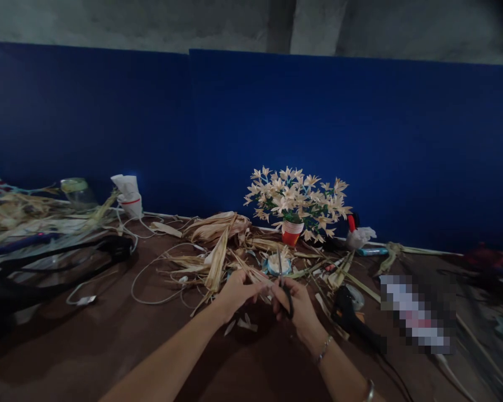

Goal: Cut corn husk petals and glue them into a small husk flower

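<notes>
My left hand (pixel 240 291) is closed on a strip of dried corn husk (pixel 255 274) near the middle of the table. Close beside it, my right hand (pixel 297 306) grips a pair of scissors (pixel 290 301), with the blades pointing up and away from me. Part of the husk strip reaches toward the right fingers; whether they touch it I cannot tell. Just beyond the hands sits a small blue-rimmed dish (pixel 277 265) holding pale pieces. A few cut husk bits (pixel 246 324) lie on the table below my hands.
Behind the hands stands a red pot (pixel 291 234) of pale husk flowers (pixel 295 195). A husk bundle (pixel 218 229) lies left of it. A black glue gun (pixel 350 315) and a tape roll (pixel 355 297) are at the right; a white cable (pixel 151 301) loops at the left.
</notes>
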The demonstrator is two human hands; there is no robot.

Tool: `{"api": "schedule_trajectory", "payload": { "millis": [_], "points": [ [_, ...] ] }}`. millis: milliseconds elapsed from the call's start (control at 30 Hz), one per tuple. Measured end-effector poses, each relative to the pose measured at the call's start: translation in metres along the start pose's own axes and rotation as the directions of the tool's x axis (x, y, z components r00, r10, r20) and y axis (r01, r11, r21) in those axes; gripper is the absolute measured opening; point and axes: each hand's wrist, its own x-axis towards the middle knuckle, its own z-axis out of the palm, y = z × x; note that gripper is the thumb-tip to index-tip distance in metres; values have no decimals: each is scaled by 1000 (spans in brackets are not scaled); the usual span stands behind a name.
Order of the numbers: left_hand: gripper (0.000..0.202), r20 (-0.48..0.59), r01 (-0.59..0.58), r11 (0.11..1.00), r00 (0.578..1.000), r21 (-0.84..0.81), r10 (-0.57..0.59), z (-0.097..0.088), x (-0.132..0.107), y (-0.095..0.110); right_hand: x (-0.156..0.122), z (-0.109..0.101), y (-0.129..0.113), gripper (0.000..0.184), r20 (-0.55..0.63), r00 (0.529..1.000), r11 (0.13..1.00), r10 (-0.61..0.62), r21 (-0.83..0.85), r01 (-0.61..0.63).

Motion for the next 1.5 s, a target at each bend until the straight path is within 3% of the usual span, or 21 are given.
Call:
{"api": "schedule_trajectory", "payload": {
  "millis": [100, 233, 300, 500, 667, 800, 1267, 1500],
  "points": [
    [22, 39, 51, 996, 998, -79, -48, 1, -1, 0, -1, 0, -1, 34, -23, 1000, 997, -9, 77, 11],
    [21, -42, 151, 904, 982, -401, -182, 8, -1, -6, -1, 2, 1, 34, -20, 1000, 991, 12, 133, -9],
    [22, -85, 152, 862, 972, -483, -218, 12, -1, -9, -1, 3, 2, 36, -6, 1000, 992, 2, 122, -1],
    [27, -223, 10, 924, 969, -383, -103, 6, 1, -3, -1, 2, 1, 37, -5, 1000, 1000, -6, 13, 6],
    [27, -303, -77, 882, 950, -466, -77, -10, 9, 4, -5, 0, 4, 36, 205, 975, 995, 90, -51, -81],
    [29, -308, -69, 881, 947, -469, -90, -11, 9, 7, -6, 4, 11, 40, 301, 944, 990, 138, -82, -118],
    [32, -242, -35, 886, 966, -463, -88, -8, 8, 3, -4, 6, 16, 41, 228, 969, 989, 96, -133, -67],
    [32, -240, -36, 886, 967, -462, -85, -7, 8, 4, -5, 4, 13, 38, 256, 963, 994, 79, -97, -55]
  ]
}}
